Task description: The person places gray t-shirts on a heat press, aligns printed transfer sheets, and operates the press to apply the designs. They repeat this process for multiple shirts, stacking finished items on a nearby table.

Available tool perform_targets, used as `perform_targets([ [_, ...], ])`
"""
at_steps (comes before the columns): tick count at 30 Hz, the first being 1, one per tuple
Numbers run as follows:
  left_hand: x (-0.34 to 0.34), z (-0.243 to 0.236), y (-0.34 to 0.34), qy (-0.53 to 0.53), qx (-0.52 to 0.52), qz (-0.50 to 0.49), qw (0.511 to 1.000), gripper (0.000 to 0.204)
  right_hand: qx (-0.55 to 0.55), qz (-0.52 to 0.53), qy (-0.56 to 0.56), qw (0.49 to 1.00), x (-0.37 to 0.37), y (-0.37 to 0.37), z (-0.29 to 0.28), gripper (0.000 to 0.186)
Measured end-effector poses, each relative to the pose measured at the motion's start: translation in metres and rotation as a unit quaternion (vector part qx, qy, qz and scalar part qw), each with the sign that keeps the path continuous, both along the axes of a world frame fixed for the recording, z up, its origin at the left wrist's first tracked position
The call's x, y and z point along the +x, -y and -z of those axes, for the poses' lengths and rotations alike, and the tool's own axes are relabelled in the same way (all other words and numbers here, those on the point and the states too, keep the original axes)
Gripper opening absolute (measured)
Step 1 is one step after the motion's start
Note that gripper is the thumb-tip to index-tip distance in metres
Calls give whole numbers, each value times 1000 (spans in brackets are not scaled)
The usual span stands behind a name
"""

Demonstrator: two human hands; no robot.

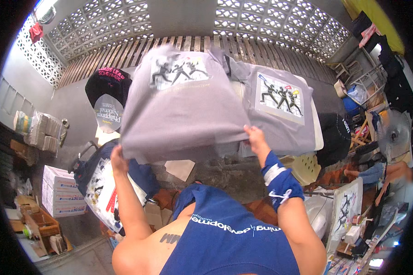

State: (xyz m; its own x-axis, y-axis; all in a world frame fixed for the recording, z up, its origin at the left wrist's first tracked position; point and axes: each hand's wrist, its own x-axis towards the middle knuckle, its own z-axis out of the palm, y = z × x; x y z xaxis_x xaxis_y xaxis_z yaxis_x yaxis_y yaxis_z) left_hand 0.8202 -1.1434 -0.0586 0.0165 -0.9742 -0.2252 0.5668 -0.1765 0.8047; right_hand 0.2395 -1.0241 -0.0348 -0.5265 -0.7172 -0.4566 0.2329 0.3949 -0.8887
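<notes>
A grey T-shirt (183, 114) with a printed panel of black running figures is stretched out in front of me, its near hem raised and slightly blurred. My left hand (119, 159) grips the hem's left corner. My right hand (257, 139), closed with the thumb on top, pinches the right corner. Beside it on the right lies a second grey T-shirt (266, 126) with a similar print on its board. The far end of the held T-shirt lies over whatever is beneath, which is hidden.
Black printed shirts (108, 87) hang at the left; another black shirt (332, 137) is at the right. Stacked white boxes (63, 190) stand on the left. A cream perforated plastic piece (303, 169) sits under the right shirt. A fan (393, 135) and another person (392, 176) are far right.
</notes>
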Motion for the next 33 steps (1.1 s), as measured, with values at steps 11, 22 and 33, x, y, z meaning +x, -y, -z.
perform_targets([
  [11,-42,195,-149,456,322,310,770,27,166,-114,-169,965,-7,-314,143,29],
  [22,-433,137,-157,584,-270,648,409,24,389,-191,-216,875,116,-703,223,31],
  [33,-685,37,-141,530,-573,476,406,50,401,171,76,897,190,-648,197,30],
])
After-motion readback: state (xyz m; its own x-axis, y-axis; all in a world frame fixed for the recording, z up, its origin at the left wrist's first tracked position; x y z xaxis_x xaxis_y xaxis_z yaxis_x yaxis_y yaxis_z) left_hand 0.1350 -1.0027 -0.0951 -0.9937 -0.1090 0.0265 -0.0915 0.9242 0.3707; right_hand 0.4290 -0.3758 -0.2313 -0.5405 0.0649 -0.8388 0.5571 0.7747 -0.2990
